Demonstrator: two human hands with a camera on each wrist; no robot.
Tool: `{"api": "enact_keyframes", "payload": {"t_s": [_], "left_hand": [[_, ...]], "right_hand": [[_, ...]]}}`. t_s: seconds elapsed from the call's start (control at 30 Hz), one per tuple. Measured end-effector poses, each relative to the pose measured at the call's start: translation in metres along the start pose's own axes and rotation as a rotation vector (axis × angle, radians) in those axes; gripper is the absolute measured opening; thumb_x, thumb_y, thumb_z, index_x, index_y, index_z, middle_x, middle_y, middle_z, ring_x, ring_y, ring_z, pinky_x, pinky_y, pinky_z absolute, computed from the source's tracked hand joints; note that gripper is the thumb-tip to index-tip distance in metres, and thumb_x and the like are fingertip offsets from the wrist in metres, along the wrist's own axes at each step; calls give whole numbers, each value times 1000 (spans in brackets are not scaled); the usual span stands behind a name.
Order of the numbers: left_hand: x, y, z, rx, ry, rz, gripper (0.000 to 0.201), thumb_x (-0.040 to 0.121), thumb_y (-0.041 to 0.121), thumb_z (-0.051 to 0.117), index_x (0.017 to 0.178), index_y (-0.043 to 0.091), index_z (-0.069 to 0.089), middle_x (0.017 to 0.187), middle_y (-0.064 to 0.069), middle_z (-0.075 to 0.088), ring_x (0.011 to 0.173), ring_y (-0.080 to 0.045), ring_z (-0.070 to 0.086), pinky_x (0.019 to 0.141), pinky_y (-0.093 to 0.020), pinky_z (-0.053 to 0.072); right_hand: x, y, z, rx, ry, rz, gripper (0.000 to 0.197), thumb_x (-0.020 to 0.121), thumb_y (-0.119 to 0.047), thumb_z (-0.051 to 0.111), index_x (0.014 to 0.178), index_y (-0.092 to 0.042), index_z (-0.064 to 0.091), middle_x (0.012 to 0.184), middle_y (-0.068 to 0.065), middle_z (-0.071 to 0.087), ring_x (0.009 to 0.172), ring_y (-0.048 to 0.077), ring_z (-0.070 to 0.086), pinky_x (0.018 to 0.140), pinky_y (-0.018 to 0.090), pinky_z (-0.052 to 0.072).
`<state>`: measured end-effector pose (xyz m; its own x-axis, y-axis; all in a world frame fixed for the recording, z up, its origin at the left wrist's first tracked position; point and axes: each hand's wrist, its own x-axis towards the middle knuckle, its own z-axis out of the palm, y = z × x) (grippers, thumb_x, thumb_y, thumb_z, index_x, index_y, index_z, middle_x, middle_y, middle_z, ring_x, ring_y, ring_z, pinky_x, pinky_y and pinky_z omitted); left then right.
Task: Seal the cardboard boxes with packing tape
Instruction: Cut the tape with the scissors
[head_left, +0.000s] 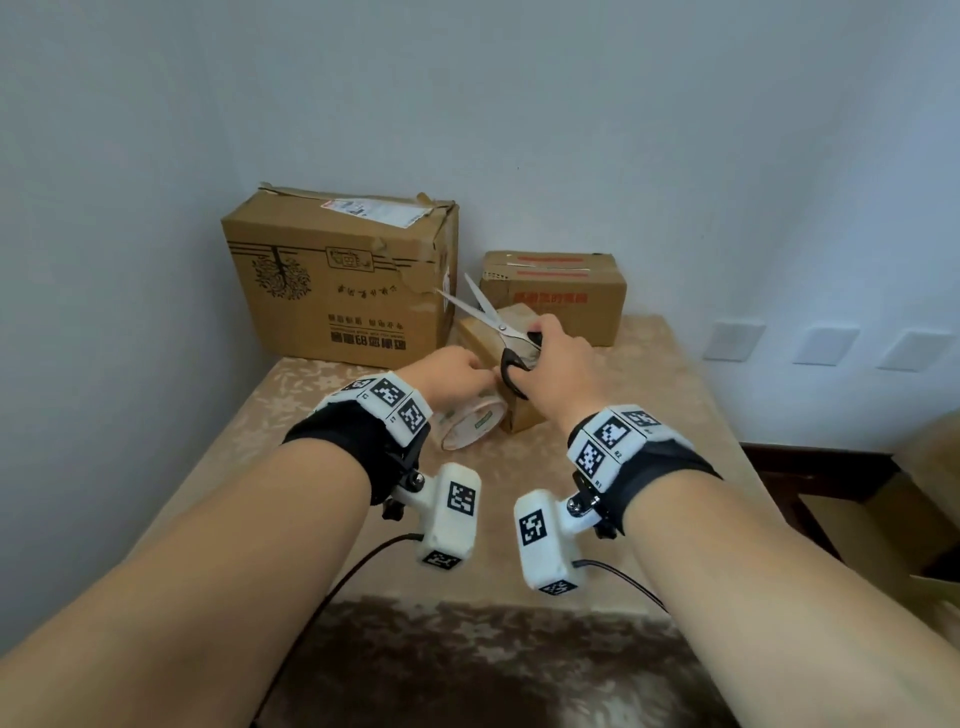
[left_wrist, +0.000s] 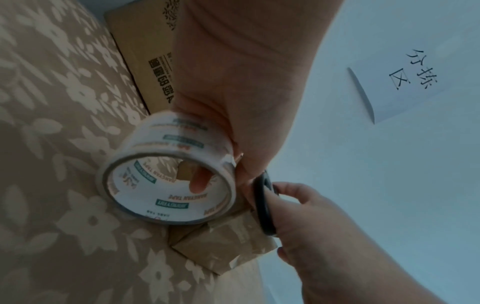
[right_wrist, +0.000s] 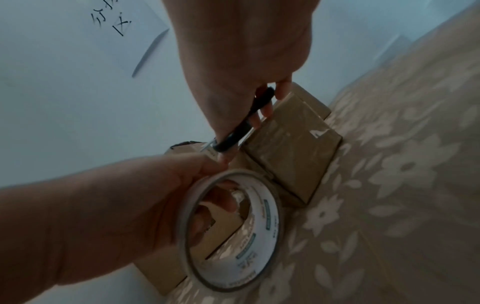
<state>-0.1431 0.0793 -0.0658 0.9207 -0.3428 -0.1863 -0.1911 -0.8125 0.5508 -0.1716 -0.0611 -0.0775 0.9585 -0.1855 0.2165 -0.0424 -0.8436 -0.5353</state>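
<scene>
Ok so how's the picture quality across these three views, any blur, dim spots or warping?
Head view: bright and sharp, scissors crisp, a dark shadow band on the table's near edge, forearms stretched by the wide lens. Left wrist view: dim, tape roll lettering slightly soft. Right wrist view: dimmer, left hand blurred, small box showing faint glare.

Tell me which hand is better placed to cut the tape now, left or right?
Right. The right hand already grips the scissors, blades open, above the small box. The left hand is busy holding the tape roll beside that box.
</scene>
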Motion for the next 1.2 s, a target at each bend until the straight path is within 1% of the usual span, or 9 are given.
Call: {"api": "enact_keyframes", "payload": {"t_s": [0.13, 0.3, 0.47, 0.67, 0.73, 0.87, 1.0, 1.1, 1.2], "left_hand": [[9, -3, -2, -39, 0, 4, 30, 99, 23, 43, 83, 6, 63, 75, -9, 57, 66, -17, 51, 54, -18, 38], [8, -7, -7, -22, 47, -9, 35, 91, 18, 53, 58, 11, 45, 51, -1, 37, 46, -13, 33, 41, -20, 28], [1, -18, -7, 52, -5, -72, 27, 91, 37, 56, 83, 12, 63, 76, -9, 56, 70, -20, 48, 64, -28, 38], [-2, -18, -1, -16, 99, -84, 25, 90, 32, 62, 91, 11, 75, 66, -4, 58, 55, -14, 46, 50, -24, 36], [-2, -18, 0, -50, 112, -100, 25, 89, 31, 64, 93, 9, 75, 78, -9, 66, 65, -18, 53, 59, -26, 41], [-4, -17, 1, -112, 139, -113, 23, 87, 27, 67, 93, 7, 75, 95, -13, 71, 83, -23, 61, 78, -31, 49], [-12, -12, 1, -104, 140, -96, 25, 89, 27, 65, 98, 5, 74, 95, -12, 69, 84, -24, 61, 72, -28, 45], [-18, -7, 1, -36, 129, -87, 30, 92, 28, 61, 104, 3, 71, 105, -13, 68, 102, -29, 61, 85, -32, 48], [-20, -5, 0, 42, 101, -86, 26, 93, 27, 57, 94, 3, 68, 100, -13, 63, 90, -25, 57, 84, -32, 47]], "right_hand": [[5, 0, 4, -83, -49, -9, 45, 84, -38, 67, 120, -23, 45, 101, 1, 55, 107, 28, 49, 89, 46, 47], [2, 5, 3, -145, -30, -31, 41, 85, -38, 64, 119, -24, 45, 94, -3, 47, 105, 28, 51, 90, 47, 45], [6, 10, 6, -42, -14, -30, 41, 80, -39, 66, 113, -26, 47, 102, -1, 62, 100, 26, 57, 82, 45, 51], [4, 12, -3, 26, -73, -43, 53, 81, -46, 68, 122, -22, 44, 105, 1, 61, 98, 25, 58, 81, 40, 52], [-4, 9, -15, 227, -94, -16, 56, 82, -47, 70, 122, -18, 43, 103, 1, 59, 93, 21, 60, 78, 32, 51], [-29, 8, -48, 435, -406, 128, 58, 79, -65, 58, 113, -19, 52, 78, 0, 63, 64, 14, 60, 55, 23, 44], [-53, 21, -69, 211, -843, 147, 73, 61, -76, 48, 98, -14, 51, 67, 0, 53, 53, 11, 50, 47, 19, 33], [-62, 26, -78, 161, -929, 262, 64, 60, -77, 43, 83, -17, 47, 60, -4, 48, 48, 8, 46, 43, 16, 29], [-63, 28, -82, 135, -953, 327, 66, 55, -80, 43, 77, -18, 48, 57, -5, 49, 47, 8, 46, 43, 17, 28]]}}
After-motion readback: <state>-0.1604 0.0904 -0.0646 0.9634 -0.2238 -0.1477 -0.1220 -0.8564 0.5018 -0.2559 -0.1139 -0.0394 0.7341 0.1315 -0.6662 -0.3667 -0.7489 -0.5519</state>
